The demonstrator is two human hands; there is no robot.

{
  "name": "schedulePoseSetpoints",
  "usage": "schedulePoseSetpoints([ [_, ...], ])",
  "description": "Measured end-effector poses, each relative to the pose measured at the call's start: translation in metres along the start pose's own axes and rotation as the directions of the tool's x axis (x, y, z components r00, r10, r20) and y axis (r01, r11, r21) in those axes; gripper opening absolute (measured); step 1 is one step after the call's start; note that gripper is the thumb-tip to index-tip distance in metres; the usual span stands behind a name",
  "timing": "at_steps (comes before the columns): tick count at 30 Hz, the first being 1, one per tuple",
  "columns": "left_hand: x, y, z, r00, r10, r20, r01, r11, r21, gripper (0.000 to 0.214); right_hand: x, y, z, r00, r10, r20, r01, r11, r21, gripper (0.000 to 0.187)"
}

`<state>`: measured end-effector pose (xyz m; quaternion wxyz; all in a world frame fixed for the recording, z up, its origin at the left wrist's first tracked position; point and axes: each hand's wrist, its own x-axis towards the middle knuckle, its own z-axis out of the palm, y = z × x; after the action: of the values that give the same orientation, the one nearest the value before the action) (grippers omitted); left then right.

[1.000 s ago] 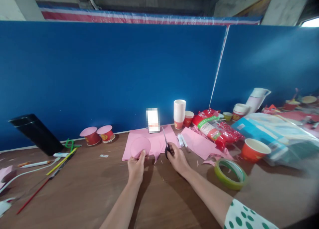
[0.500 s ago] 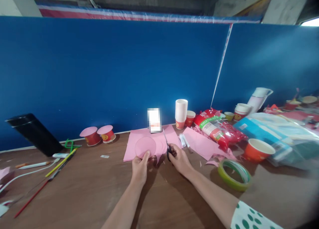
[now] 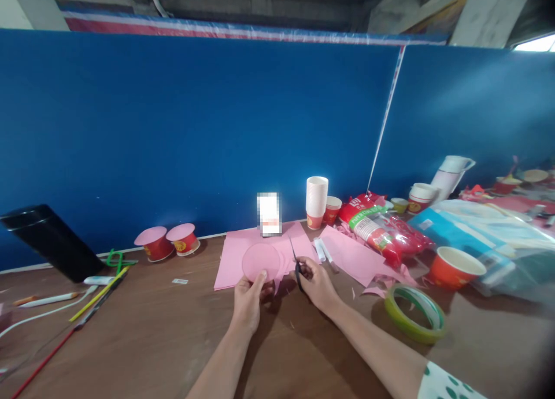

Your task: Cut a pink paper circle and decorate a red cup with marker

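My left hand (image 3: 249,300) pinches the lower edge of a pink paper circle (image 3: 261,260), thumb on top. A curved pink paper strip (image 3: 282,266) shows at the circle's right edge; whether it is still joined I cannot tell. My right hand (image 3: 318,283) is closed around the black handles of a pair of scissors (image 3: 299,274). Their blades point up and away, to the right of the circle and apart from it. Beneath and behind the circle lie pink paper sheets (image 3: 229,260) on the brown table.
Two red cups with pink tops (image 3: 182,240) stand at left, near a black bottle (image 3: 52,243). A stack of white cups (image 3: 317,199), a red bag of paper cups (image 3: 373,222), an orange cup (image 3: 457,269) and a roll of yellow-green tape (image 3: 414,315) are at right.
The camera view has shifted slightly, moving most things a little in the picture. The circle stays in my left hand and the scissors in my right, with little other movement.
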<state>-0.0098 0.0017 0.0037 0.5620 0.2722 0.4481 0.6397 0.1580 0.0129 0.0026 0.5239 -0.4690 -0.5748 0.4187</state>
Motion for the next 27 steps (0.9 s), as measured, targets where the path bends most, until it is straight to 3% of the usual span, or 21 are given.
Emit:
schedulePoseSetpoints([
  [8,-0.007,0.007,0.006,1.000,0.012,-0.027,-0.012,1.000,-0.010,0.043,-0.007,-0.006,0.006,0.991,0.048,0.127,-0.077,0.970,0.232,0.044],
  [18,-0.010,0.009,0.009,1.000,-0.021,-0.014,0.021,0.999,0.044,0.046,-0.010,-0.010,0.001,0.962,0.087,0.259,-0.152,0.958,0.242,0.050],
  [27,-0.004,0.002,0.006,0.996,0.035,0.076,-0.040,0.997,0.061,0.041,-0.008,-0.003,0.002,0.957,0.080,0.280,-0.152,0.957,0.248,0.051],
])
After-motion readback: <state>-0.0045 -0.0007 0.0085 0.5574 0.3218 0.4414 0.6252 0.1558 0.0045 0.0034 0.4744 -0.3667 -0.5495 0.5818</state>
